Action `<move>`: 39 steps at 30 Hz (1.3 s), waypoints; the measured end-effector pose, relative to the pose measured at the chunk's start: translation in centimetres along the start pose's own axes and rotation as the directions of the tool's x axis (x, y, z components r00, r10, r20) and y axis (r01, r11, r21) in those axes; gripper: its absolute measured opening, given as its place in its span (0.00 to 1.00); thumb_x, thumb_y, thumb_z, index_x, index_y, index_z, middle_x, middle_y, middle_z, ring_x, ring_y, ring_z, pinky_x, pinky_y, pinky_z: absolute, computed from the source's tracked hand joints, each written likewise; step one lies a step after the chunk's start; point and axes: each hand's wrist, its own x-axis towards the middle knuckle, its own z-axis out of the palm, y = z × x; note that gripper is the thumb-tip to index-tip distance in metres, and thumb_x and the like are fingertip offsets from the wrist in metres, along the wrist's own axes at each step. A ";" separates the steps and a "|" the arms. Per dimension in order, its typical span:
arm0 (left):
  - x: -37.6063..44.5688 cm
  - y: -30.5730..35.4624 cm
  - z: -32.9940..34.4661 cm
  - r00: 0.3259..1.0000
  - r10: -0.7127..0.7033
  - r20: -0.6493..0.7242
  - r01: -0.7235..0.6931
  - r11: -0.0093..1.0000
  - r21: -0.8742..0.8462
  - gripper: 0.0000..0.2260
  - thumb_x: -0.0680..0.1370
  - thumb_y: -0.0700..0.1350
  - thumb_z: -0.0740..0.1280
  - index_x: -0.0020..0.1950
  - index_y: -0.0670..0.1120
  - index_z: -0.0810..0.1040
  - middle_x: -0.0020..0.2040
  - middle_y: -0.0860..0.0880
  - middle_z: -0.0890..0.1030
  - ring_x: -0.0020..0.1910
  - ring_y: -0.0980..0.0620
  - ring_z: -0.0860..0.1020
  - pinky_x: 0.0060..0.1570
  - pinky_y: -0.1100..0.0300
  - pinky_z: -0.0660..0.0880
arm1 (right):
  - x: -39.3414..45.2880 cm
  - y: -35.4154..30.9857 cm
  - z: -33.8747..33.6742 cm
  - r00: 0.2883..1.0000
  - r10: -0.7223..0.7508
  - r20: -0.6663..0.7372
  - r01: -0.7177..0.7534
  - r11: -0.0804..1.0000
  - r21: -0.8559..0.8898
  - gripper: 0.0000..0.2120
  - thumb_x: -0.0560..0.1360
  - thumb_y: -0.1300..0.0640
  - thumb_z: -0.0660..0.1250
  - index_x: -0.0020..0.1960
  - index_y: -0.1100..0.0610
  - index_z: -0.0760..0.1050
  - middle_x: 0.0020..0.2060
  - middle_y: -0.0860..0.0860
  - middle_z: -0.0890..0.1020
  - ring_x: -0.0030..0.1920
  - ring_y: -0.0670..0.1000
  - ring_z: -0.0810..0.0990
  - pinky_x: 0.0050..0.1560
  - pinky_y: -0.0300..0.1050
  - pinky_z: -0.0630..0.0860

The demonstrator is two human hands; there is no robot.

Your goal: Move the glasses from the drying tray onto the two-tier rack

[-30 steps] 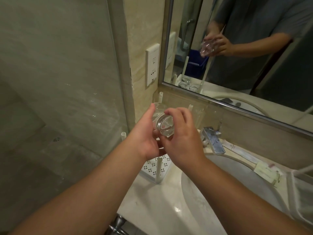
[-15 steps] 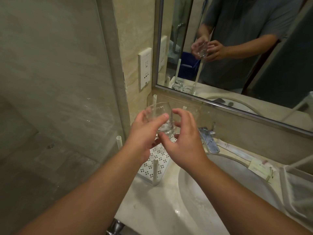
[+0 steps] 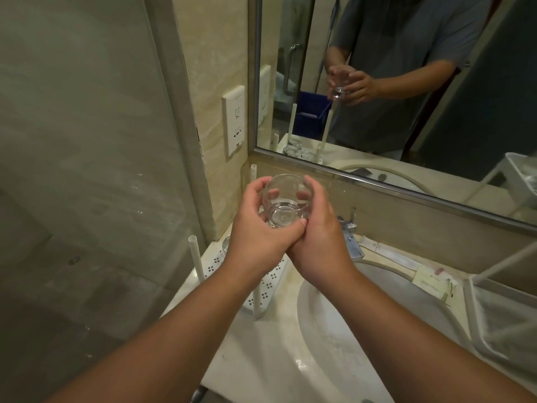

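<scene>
By mirror [image 3: 406, 97]: marble countertop [image 3: 261, 359] w/ sink [image 3: 363, 309]

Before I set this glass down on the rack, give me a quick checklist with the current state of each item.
1. Glass held by both hands: ok; left hand and right hand wrap it.
2. Glass upright, mouth up: ok.
3. Glass empty: cannot tell.
4. Rack shelf below the hands: ok, perforated surface visible.
5. Landing spot free: cannot tell, hands hide it; another glass sits at the back.
6. Corner posts clear of the hands: ok.
</scene>
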 end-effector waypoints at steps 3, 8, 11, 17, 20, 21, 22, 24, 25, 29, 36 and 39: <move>-0.4 0.1 0.8 0.999 0.003 0.042 -0.002 1.000 -0.018 0.35 0.60 0.48 0.78 0.64 0.65 0.71 0.58 0.61 0.79 0.54 0.61 0.82 0.46 0.65 0.80 | -0.4 0.3 -0.7 0.999 -0.005 -0.047 0.005 1.000 0.000 0.46 0.67 0.57 0.76 0.75 0.41 0.52 0.62 0.42 0.70 0.58 0.41 0.72 0.54 0.33 0.70; -1.0 -0.1 3.2 0.990 -0.007 0.142 0.010 1.000 -0.021 0.36 0.63 0.43 0.78 0.68 0.62 0.71 0.62 0.58 0.78 0.56 0.57 0.82 0.51 0.58 0.81 | -1.7 1.4 -3.2 0.991 0.067 -0.115 -0.063 0.997 0.039 0.45 0.67 0.52 0.78 0.74 0.40 0.54 0.64 0.42 0.71 0.59 0.41 0.73 0.57 0.38 0.74; -1.6 -0.3 5.7 0.980 -0.009 0.200 0.013 1.000 -0.020 0.37 0.64 0.43 0.79 0.69 0.62 0.71 0.63 0.58 0.79 0.56 0.59 0.82 0.50 0.62 0.80 | -2.7 2.7 -5.6 0.981 0.106 -0.162 -0.099 0.994 0.050 0.45 0.66 0.52 0.78 0.74 0.40 0.55 0.63 0.43 0.73 0.59 0.42 0.75 0.57 0.39 0.75; -3.3 -0.7 12.1 0.948 -0.022 0.318 0.032 0.999 -0.027 0.33 0.68 0.39 0.80 0.64 0.65 0.72 0.63 0.56 0.78 0.58 0.62 0.80 0.50 0.66 0.78 | -5.4 5.8 -11.1 0.949 0.206 -0.239 -0.198 0.978 0.060 0.43 0.67 0.52 0.77 0.72 0.37 0.55 0.61 0.39 0.73 0.58 0.39 0.74 0.53 0.33 0.72; -4.5 -0.7 15.7 0.928 -0.035 0.371 0.049 0.998 -0.028 0.33 0.69 0.38 0.79 0.67 0.62 0.71 0.64 0.55 0.78 0.58 0.61 0.80 0.51 0.65 0.79 | -6.8 7.3 -14.2 0.929 0.251 -0.272 -0.240 0.968 0.074 0.43 0.67 0.52 0.78 0.71 0.35 0.55 0.61 0.39 0.73 0.58 0.41 0.75 0.52 0.31 0.71; -4.9 -0.6 17.0 0.922 -0.034 0.387 0.050 0.998 -0.031 0.33 0.70 0.38 0.79 0.67 0.61 0.71 0.63 0.55 0.78 0.57 0.62 0.80 0.50 0.66 0.78 | -7.3 7.8 -15.3 0.921 0.266 -0.285 -0.251 0.964 0.088 0.43 0.66 0.51 0.78 0.71 0.35 0.55 0.61 0.39 0.73 0.58 0.41 0.76 0.53 0.32 0.72; -5.3 -0.6 18.3 0.916 -0.030 0.400 0.045 0.999 -0.030 0.32 0.70 0.37 0.79 0.66 0.62 0.71 0.63 0.56 0.78 0.56 0.62 0.80 0.48 0.67 0.78 | -7.7 8.2 -16.4 0.912 0.280 -0.299 -0.259 0.960 0.107 0.43 0.65 0.48 0.79 0.70 0.34 0.55 0.61 0.39 0.73 0.58 0.42 0.76 0.54 0.34 0.73; -6.1 -0.4 20.9 0.905 -0.017 0.424 0.031 0.999 -0.026 0.32 0.70 0.37 0.78 0.65 0.62 0.71 0.61 0.56 0.79 0.53 0.64 0.81 0.47 0.68 0.77 | -8.5 9.1 -18.7 0.892 0.305 -0.333 -0.274 0.952 0.139 0.44 0.62 0.42 0.78 0.70 0.36 0.57 0.61 0.40 0.74 0.59 0.43 0.76 0.56 0.38 0.74; -6.5 -0.4 22.2 0.898 -0.014 0.441 0.030 0.999 -0.028 0.31 0.70 0.37 0.78 0.66 0.61 0.71 0.61 0.57 0.79 0.52 0.64 0.81 0.47 0.68 0.78 | -8.9 9.5 -19.8 0.882 0.313 -0.351 -0.281 0.949 0.142 0.45 0.61 0.41 0.78 0.71 0.37 0.58 0.61 0.40 0.74 0.59 0.43 0.76 0.55 0.37 0.74; -7.8 0.0 27.1 0.859 -0.023 0.511 0.030 1.000 -0.007 0.34 0.70 0.44 0.78 0.72 0.60 0.69 0.63 0.58 0.78 0.60 0.58 0.79 0.57 0.57 0.79 | -10.2 11.6 -24.2 0.849 0.317 -0.422 -0.294 0.948 0.121 0.44 0.62 0.43 0.79 0.72 0.41 0.60 0.59 0.39 0.74 0.57 0.38 0.75 0.50 0.29 0.69; -10.0 0.7 35.5 0.800 0.019 0.600 -0.019 1.000 -0.007 0.33 0.67 0.56 0.76 0.69 0.68 0.69 0.60 0.67 0.78 0.60 0.63 0.78 0.54 0.64 0.79 | -12.4 15.4 -31.4 0.791 0.309 -0.528 -0.310 0.947 0.090 0.42 0.63 0.44 0.79 0.71 0.39 0.60 0.59 0.40 0.75 0.59 0.41 0.76 0.55 0.36 0.73; -11.1 0.7 39.0 0.776 0.018 0.630 -0.015 1.000 -0.010 0.33 0.66 0.59 0.75 0.68 0.69 0.68 0.63 0.63 0.78 0.62 0.60 0.78 0.57 0.60 0.79 | -13.5 17.3 -34.3 0.769 0.312 -0.558 -0.320 0.944 0.087 0.42 0.63 0.45 0.80 0.70 0.37 0.60 0.58 0.38 0.74 0.58 0.38 0.75 0.52 0.31 0.71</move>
